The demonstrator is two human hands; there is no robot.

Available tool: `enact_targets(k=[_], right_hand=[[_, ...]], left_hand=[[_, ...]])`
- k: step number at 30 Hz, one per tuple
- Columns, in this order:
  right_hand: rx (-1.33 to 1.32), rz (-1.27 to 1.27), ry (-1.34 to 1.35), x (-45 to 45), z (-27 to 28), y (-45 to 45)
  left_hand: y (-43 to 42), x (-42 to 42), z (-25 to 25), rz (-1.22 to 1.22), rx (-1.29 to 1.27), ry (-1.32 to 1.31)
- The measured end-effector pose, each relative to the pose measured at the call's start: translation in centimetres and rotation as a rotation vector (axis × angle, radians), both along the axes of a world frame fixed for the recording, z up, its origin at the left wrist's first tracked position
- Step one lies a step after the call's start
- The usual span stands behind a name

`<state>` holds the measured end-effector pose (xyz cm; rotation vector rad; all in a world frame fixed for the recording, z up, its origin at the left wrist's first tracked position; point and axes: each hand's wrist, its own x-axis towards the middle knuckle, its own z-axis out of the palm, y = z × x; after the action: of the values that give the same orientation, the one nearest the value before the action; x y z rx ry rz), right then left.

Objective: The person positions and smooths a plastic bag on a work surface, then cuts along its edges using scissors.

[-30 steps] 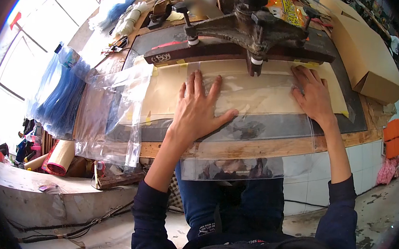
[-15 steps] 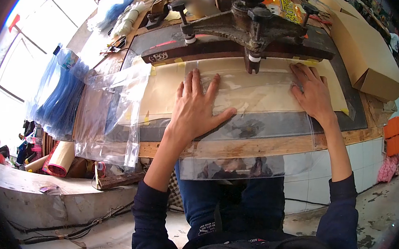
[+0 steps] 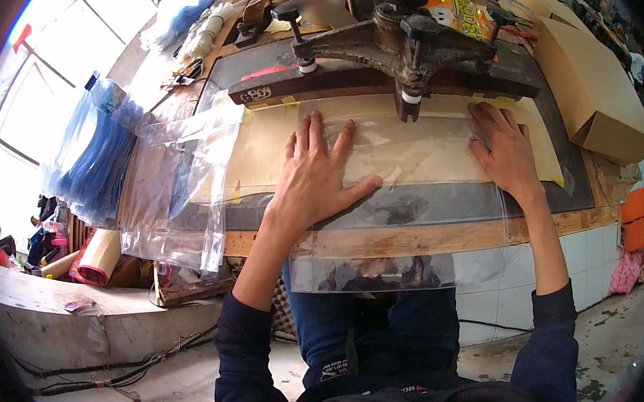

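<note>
A clear plastic sheet (image 3: 442, 210) lies over a tan board (image 3: 259, 132) on the dark table mat, its near end hanging past the wooden edge. My left hand (image 3: 315, 166) rests flat on the sheet, thumb and fingers spread. Farther right, my right hand (image 3: 504, 149) lies on the sheet's right side, fingers stretched forward and slightly bent. Just beyond both hands stands a metal machine head (image 3: 402, 45) with a long dark bar (image 3: 331, 86) across the board's far side. Yellow tape pieces (image 3: 290, 100) mark the board.
More clear plastic (image 3: 175, 197) drapes over the table's left side beside hanging blue strands (image 3: 95, 153). A cardboard box (image 3: 591, 94) stands at the right. An orange snack bag (image 3: 458, 15) lies behind the machine. Orange blocks (image 3: 638, 218) are at far right, below table height.
Both hands stay almost where they were on the plastic sheet. The view and my legs below the table have shifted very slightly.
</note>
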<state>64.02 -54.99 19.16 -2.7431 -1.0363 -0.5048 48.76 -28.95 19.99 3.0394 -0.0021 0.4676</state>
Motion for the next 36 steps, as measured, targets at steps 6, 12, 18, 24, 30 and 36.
enact_targets(k=[6, 12, 18, 24, 30, 36], right_hand=[[0.003, 0.006, -0.012, 0.02, -0.1, -0.08], [0.02, 0.007, -0.02, 0.11, -0.31, -0.12], [0.055, 0.025, -0.027, 0.0, -0.09, -0.04], [0.044, 0.014, -0.013, 0.23, -0.29, -0.16], [0.048, 0.021, -0.039, 0.09, -0.33, -0.03], [0.057, 0.024, -0.031, -0.07, -0.05, 0.01]], left_hand=[[0.03, 0.04, 0.24, -0.003, -0.012, 0.017], [-0.08, 0.03, 0.18, 0.017, 0.07, 0.024], [-0.34, -0.02, 0.46, 0.019, 0.072, 0.04], [-0.62, -0.07, 0.72, 0.03, 0.076, 0.081], [-0.6, -0.14, 0.79, 0.029, 0.067, 0.085], [-0.59, -0.2, 0.84, 0.034, 0.062, 0.09]])
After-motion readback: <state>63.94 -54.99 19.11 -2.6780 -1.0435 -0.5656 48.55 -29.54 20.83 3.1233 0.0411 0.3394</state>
